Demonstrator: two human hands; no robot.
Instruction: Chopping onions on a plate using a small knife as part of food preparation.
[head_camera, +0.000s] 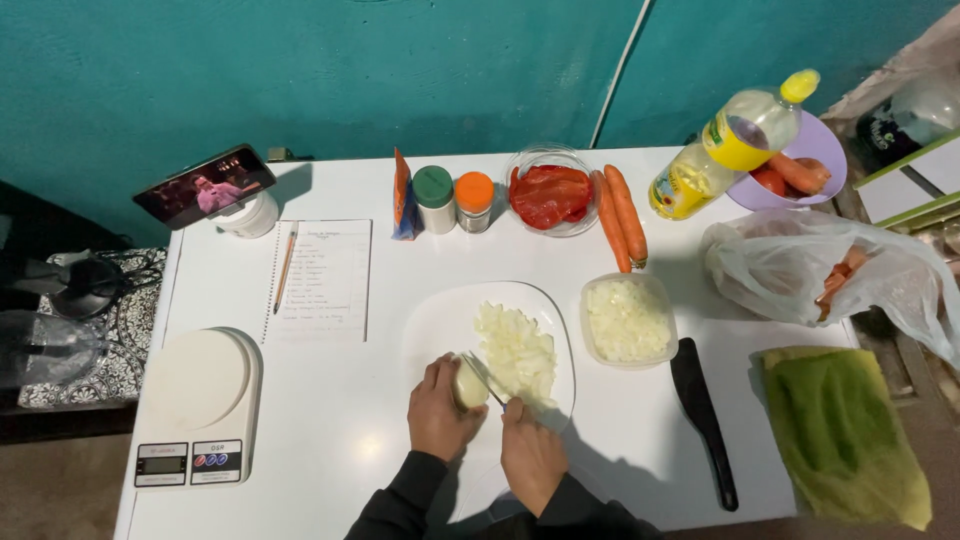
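- Onion piece at lower centre of frame, on the near edge of the white cutting board, held down by the left hand, grip clamped on it.
- Right hand grip closed round a knife; blade touching the onion.
- Chopped onion pile just right of the blade; a tub of chopped onion further right.
- Risk: left fingertips sit close to the blade; the small rounded piece could roll or slip and cause a nick.
- Risk: pile crowds the board's edge, so bits may spill onto the tabletop.
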